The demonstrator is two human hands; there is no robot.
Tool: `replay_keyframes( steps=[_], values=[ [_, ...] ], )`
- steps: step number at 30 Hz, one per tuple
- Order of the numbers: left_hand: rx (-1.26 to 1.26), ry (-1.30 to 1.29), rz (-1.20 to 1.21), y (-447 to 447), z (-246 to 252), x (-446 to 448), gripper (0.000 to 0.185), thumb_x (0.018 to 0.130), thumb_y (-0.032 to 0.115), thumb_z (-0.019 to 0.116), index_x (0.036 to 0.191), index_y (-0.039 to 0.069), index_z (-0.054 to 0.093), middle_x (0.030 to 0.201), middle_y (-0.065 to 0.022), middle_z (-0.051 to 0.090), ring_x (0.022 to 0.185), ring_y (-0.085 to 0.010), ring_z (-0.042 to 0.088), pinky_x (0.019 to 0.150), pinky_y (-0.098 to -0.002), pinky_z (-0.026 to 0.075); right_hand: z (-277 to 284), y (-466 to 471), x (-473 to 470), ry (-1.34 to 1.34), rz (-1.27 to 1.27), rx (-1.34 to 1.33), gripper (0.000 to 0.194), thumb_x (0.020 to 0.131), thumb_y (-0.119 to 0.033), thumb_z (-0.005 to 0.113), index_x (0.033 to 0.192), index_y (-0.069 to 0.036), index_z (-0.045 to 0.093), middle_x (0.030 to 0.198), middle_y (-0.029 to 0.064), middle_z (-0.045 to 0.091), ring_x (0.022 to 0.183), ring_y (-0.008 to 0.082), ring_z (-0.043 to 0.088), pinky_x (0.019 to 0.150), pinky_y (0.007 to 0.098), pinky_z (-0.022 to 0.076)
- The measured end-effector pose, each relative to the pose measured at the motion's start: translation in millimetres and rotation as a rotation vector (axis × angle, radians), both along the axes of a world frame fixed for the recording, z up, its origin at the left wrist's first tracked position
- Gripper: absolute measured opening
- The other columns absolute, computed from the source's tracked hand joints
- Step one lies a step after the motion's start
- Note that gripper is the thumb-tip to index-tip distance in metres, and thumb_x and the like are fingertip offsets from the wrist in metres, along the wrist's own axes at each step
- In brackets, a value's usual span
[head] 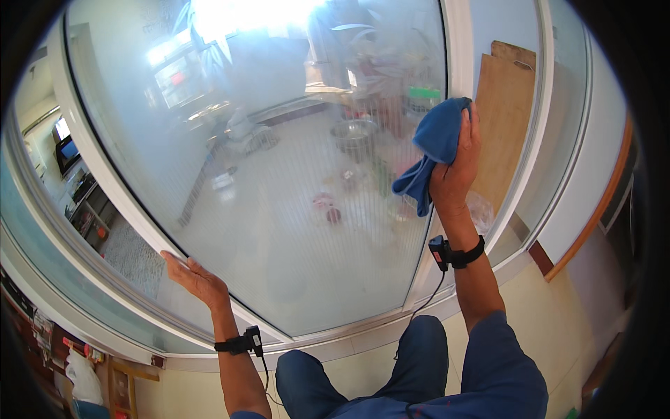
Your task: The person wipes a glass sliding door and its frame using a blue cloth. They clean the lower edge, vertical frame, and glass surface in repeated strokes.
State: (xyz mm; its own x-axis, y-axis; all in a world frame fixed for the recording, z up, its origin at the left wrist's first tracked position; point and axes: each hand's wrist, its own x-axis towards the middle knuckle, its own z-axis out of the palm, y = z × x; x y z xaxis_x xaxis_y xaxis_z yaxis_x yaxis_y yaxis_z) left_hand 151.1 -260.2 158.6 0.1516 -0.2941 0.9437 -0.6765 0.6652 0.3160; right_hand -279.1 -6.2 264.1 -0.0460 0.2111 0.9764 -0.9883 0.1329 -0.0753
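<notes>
Before me stands a white-framed sliding door with a large glass pane (293,251), partly frosted with fine vertical stripes and leaf patterns. My right hand (460,162) grips a folded blue cloth (442,131) at the right edge of the pane, over the white door stile. Part of the cloth hangs down below the palm. On the left, my left hand (199,280) rests against the white left stile (125,209) of the door, its fingers around the edge. Both wrists wear black straps with small cabled devices.
Through the glass, a metal basin (353,135) and blurred items sit on the floor. Wooden boards (502,131) lean behind the gap at right, above a clear plastic bag (479,212). A white plastic bag (82,377) and a wooden stool (123,387) stand at lower left.
</notes>
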Motion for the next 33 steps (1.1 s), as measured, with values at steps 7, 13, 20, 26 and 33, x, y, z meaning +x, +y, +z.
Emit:
replay_keyframes(
  steps=[7,13,20,26,33],
  values=[
    [0.019,0.006,0.026,-3,-1,0,0.061,0.115,0.030,0.038,0.164,-0.002,0.024,0.161,-0.0275,0.034,0.146,-0.0426,0.036,0.121,-0.0503,0.030,-87,9,3,-0.327,0.039,0.007,0.057,0.097,-0.003,0.053,0.153,0.001,0.047,0.159,0.0277,0.045,0.143,0.0483,0.047,0.119,0.0485,0.0373],
    [0.045,-0.058,0.090,-4,-3,2,0.061,0.116,0.031,0.032,0.165,-0.002,0.017,0.164,-0.0300,0.028,0.149,-0.0438,0.033,0.121,-0.0518,0.033,-191,21,34,-0.325,-0.039,0.181,0.065,0.087,0.010,0.053,0.151,0.002,0.048,0.160,0.0309,0.041,0.143,0.0514,0.046,0.120,0.0512,0.0368],
    [-0.078,-0.165,0.226,16,25,-17,0.057,0.114,0.025,0.035,0.164,0.000,0.025,0.166,-0.0306,0.024,0.150,-0.0463,0.031,0.121,-0.0566,0.030,-157,15,35,-0.260,-0.047,0.238,0.075,0.070,0.017,0.056,0.143,0.000,0.060,0.158,0.0258,0.047,0.137,0.0485,0.052,0.115,0.0515,0.0406],
    [-0.256,-0.485,-0.242,107,26,-131,0.067,0.099,0.016,0.064,0.160,0.005,0.039,0.167,-0.0300,0.025,0.155,-0.0493,0.024,0.124,-0.0618,0.020,-131,22,24,-0.217,-0.030,0.234,0.074,0.072,0.014,0.056,0.143,-0.004,0.061,0.158,0.0233,0.049,0.135,0.0469,0.054,0.107,0.0467,0.0457],
    [-0.202,-0.660,-0.121,126,30,-192,0.071,0.103,0.046,0.061,0.162,0.012,0.040,0.169,-0.0265,0.022,0.157,-0.0478,0.017,0.124,-0.0653,0.015,-134,24,32,-0.219,0.014,0.249,0.066,0.075,0.010,0.063,0.139,-0.006,0.065,0.153,0.0211,0.055,0.129,0.0437,0.059,0.095,0.0444,0.0516]
  ],
)
